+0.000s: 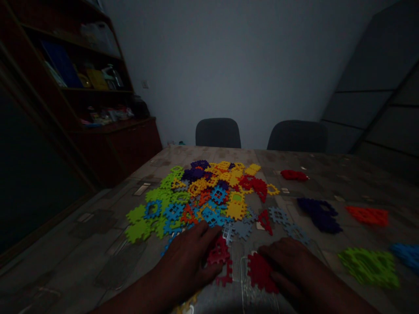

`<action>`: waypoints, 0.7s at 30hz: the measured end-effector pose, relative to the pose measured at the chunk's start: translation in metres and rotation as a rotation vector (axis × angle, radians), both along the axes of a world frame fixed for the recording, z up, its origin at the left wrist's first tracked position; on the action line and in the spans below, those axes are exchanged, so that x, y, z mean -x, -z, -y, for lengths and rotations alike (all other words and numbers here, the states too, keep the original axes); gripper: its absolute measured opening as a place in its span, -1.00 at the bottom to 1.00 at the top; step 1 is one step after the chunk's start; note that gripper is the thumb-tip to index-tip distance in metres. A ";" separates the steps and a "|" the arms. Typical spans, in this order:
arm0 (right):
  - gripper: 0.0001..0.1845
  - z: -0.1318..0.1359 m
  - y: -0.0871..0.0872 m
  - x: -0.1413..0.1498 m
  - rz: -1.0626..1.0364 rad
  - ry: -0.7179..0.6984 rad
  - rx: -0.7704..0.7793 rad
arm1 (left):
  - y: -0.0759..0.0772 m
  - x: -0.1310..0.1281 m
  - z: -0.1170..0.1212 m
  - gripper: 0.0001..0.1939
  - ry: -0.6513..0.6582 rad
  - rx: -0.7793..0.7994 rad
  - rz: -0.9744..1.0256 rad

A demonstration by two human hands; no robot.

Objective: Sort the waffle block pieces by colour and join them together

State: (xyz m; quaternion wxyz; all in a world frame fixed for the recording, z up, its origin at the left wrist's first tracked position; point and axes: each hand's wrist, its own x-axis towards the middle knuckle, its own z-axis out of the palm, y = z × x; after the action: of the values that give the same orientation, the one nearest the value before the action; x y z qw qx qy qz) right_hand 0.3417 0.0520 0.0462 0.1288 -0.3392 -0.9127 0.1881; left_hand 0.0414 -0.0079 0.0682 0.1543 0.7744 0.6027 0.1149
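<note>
My left hand (191,257) is closed around the edge of a red interlocking plastic block (218,252) with a cut-out. Just below it, by my thumb, another red piece (225,274) shows in part. My right hand (293,266) grips a solid red interlocking block (262,272) with toothed edges, low over the table. A narrow gap separates the two hands. Beyond them spreads a mixed pile of interlocking blocks (209,213) in green, blue, yellow, orange, purple, red and grey. A yellow piece (188,303) is partly hidden beneath my left wrist.
On the right of the table (111,266) lie separate groups: red blocks (294,175), dark purple blocks (321,213), orange blocks (368,215), green blocks (369,266) and blue blocks (407,255). Two chairs (218,132) stand behind the table. A wooden cabinet (131,139) is at left.
</note>
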 end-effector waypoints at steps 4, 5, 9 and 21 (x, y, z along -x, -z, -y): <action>-0.54 -0.001 0.000 -0.002 0.030 0.008 0.017 | 0.000 -0.001 0.000 -0.32 -0.009 0.046 -0.047; -0.55 0.000 -0.001 -0.003 0.045 0.008 0.030 | 0.000 -0.001 0.000 -0.30 -0.016 0.050 -0.056; -0.48 0.003 -0.008 -0.002 0.053 0.045 0.047 | -0.001 -0.004 0.000 -0.29 -0.023 0.047 -0.065; 0.16 0.011 0.016 0.022 0.108 0.038 -0.038 | 0.007 0.004 -0.003 -0.21 0.017 0.029 0.137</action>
State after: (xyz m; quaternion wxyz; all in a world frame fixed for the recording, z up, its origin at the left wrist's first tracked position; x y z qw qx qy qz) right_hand 0.3195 0.0413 0.0301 0.0893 -0.3636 -0.9151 0.1498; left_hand 0.0370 -0.0045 0.0613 0.2074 0.7676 0.5856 0.1577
